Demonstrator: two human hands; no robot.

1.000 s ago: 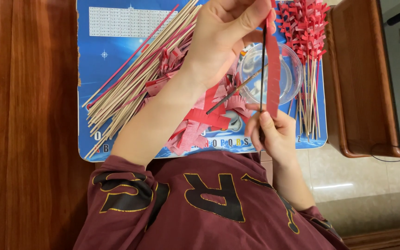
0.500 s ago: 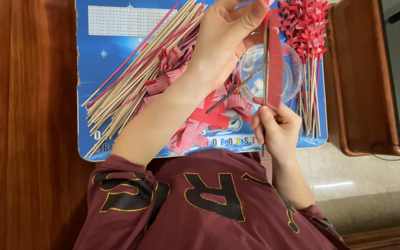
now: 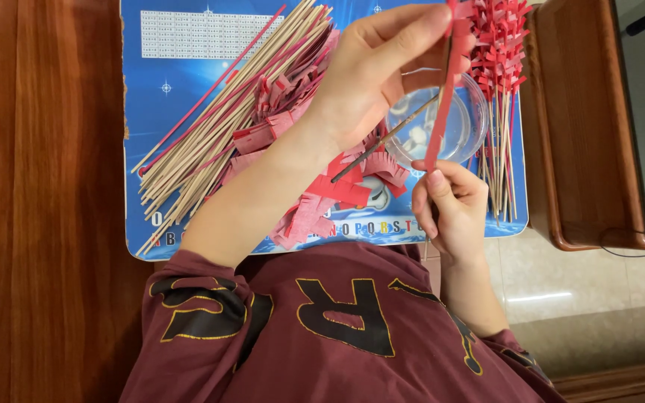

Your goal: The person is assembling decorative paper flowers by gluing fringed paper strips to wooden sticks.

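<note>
My left hand (image 3: 378, 71) reaches over the blue mat (image 3: 181, 75) and pinches the top end of a long red paper strip (image 3: 444, 97). My right hand (image 3: 449, 209) pinches the strip's lower end between thumb and fingers, so the strip is stretched almost upright between both hands. Under the left hand, a thin brush (image 3: 382, 143) slants from the red paper pieces toward a clear round dish (image 3: 472, 130).
A fan of bamboo sticks (image 3: 218, 127) lies across the mat's left half. Fringed red paper pieces (image 3: 322, 205) are piled near its front edge. Sticks with red fringed tops (image 3: 498, 52) lie at the right. A wooden tray (image 3: 584, 149) borders the mat; wooden table (image 3: 39, 201) at left.
The left hand has shifted a little to the right, tilting the strip's top end that way. The right hand keeps its hold at the lower end.
</note>
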